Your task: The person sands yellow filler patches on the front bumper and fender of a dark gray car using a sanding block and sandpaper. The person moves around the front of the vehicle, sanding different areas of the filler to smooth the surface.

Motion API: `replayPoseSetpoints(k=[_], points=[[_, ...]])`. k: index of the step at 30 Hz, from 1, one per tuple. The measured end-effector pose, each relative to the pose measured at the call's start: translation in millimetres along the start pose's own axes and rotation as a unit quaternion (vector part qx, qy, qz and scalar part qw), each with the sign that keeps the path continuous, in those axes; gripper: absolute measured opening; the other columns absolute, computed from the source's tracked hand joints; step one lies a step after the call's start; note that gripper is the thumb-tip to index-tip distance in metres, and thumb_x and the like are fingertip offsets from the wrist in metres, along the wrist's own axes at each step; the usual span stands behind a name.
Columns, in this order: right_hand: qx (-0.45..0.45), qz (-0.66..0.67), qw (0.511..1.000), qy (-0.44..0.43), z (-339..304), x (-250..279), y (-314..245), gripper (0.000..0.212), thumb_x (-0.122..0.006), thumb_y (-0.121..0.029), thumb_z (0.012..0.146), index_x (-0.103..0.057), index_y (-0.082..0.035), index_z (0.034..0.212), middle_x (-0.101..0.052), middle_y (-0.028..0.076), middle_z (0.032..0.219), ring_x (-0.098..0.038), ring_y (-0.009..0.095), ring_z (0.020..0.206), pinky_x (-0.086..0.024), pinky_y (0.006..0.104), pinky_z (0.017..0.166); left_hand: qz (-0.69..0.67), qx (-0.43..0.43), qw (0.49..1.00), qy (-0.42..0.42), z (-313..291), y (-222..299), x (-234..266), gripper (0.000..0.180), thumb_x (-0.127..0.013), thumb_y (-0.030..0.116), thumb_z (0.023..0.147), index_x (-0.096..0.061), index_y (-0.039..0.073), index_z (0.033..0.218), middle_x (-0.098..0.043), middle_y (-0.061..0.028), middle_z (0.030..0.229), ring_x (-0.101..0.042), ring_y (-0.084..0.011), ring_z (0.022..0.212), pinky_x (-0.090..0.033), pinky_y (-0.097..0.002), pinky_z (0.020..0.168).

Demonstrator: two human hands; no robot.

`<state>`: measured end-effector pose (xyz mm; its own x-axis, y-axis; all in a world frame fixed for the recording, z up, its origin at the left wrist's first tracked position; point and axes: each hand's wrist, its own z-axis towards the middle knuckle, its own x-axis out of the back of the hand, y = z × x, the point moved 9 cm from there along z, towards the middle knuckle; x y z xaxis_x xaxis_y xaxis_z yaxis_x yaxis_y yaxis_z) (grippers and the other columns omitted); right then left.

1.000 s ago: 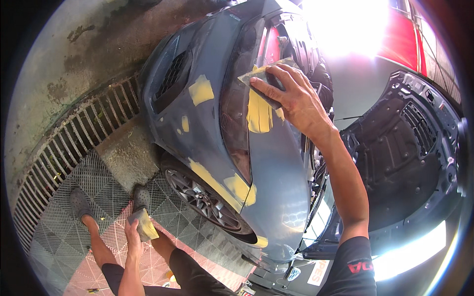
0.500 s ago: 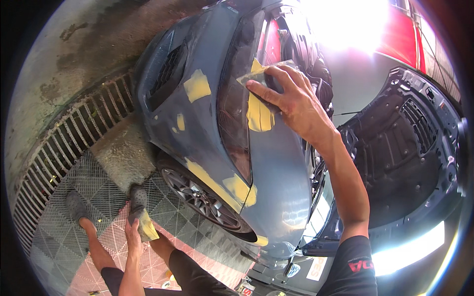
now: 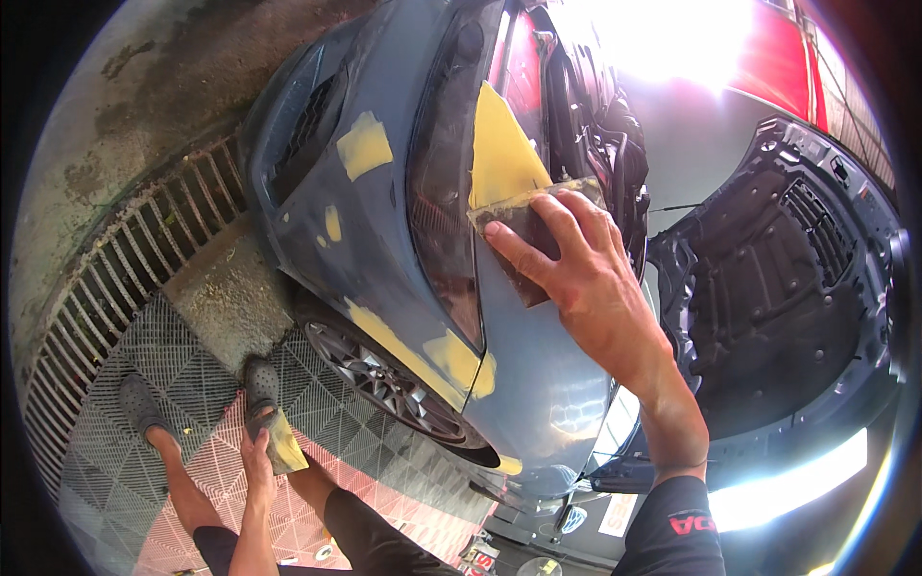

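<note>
My right hand grips a thin, dark, squarish putty spreader, its fingers spread across the top face and the thumb near one corner. The spreader's far edge lies against the grey-blue car fender, beside the dark headlight. Beyond that edge, a broad patch of yellow filler covers the panel between headlight and engine bay. Low at the left, my left hand pinches a second flat plate smeared with yellow filler, held away from the car above my foot.
More yellow filler patches mark the bumper and wheel arch. The front wheel stands below the fender. At right is the raised hood. A metal floor grate curves along the left, beside grey and red floor tiles.
My right hand has drawn the spreader down the fender toward me, and a wide, smooth yellow patch now shows behind it. My left hand stays almost in place. The view has shifted slightly.
</note>
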<state>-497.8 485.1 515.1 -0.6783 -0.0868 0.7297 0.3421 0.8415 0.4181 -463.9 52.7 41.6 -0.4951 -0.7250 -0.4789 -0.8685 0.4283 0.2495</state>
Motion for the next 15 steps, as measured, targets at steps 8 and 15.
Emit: replayPoseSetpoints(k=[8, 15], points=[[-0.029, -0.018, 0.999, -0.04, -18.7, -12.6, -21.7, 0.07, -0.067, -0.007, 0.099, -0.054, -0.02, 0.166, -0.049, 0.022, 0.157, -0.044, 0.045, 0.15, -0.038, 0.0626, 0.125, 0.001, 0.007, 1.0, 0.005, 4.0, -23.8, 14.2, 0.045, -0.068, 0.027, 0.111, -0.059, 0.003, 0.148, -0.072, -0.0093, 0.132, -0.07, -0.0212, 0.117, -0.056, -0.0383, 0.105], [0.0, -0.086, 0.996, -0.023, -44.6, -2.5, -41.2, 0.065, -0.07, -0.01, 0.095, -0.06, -0.023, 0.159, -0.057, 0.018, 0.149, -0.051, 0.04, 0.145, -0.043, 0.057, 0.116, -0.055, -0.002, 0.998, -0.035, -18.2, 20.1, -9.3, 0.061, -0.069, 0.028, 0.111, -0.048, 0.002, 0.162, -0.067, -0.0109, 0.145, -0.065, -0.0225, 0.132, -0.051, -0.0379, 0.116]])
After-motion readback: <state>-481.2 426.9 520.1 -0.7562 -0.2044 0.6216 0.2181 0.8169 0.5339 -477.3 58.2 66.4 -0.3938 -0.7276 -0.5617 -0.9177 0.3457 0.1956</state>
